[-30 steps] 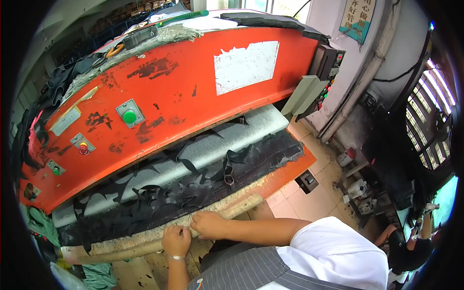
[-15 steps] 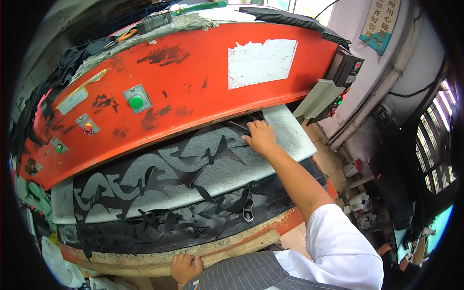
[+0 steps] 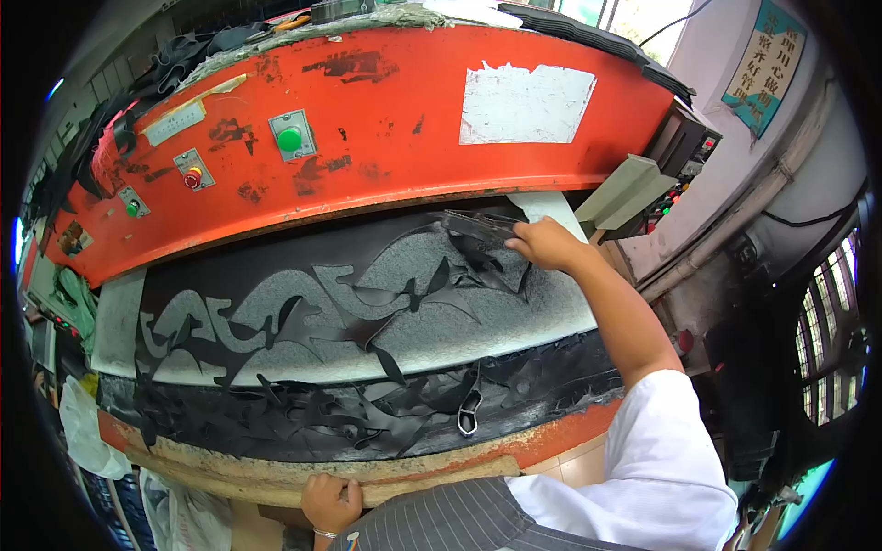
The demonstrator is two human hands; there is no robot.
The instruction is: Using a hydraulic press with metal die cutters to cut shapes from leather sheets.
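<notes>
My right hand (image 3: 548,244) is closed on a dark, thin-walled cutting die (image 3: 480,227), lifted at the far right end of the pale cutting board (image 3: 570,312). Its cutting edge is partly hidden by dark material. Under it lies a dark sheet (image 3: 230,248) with large curved openings and thin scraps across the board. My left hand (image 3: 331,502) has its fingers curled over the tan front rail (image 3: 423,484). Black scraps (image 3: 322,413) are heaped along the dark strip before the board, where a small metal-edged loop (image 3: 469,413) also lies.
An orange-red press beam (image 3: 386,129) spans just above the board's far side, with a green button (image 3: 289,140) and a red button (image 3: 193,177). A control box (image 3: 675,156) stands at its right end. Plastic bags (image 3: 92,427) hang at the left.
My right hand has raised the die from the board's far right and tilted it into view. The view has shifted, and my left hand stays on the rail.
</notes>
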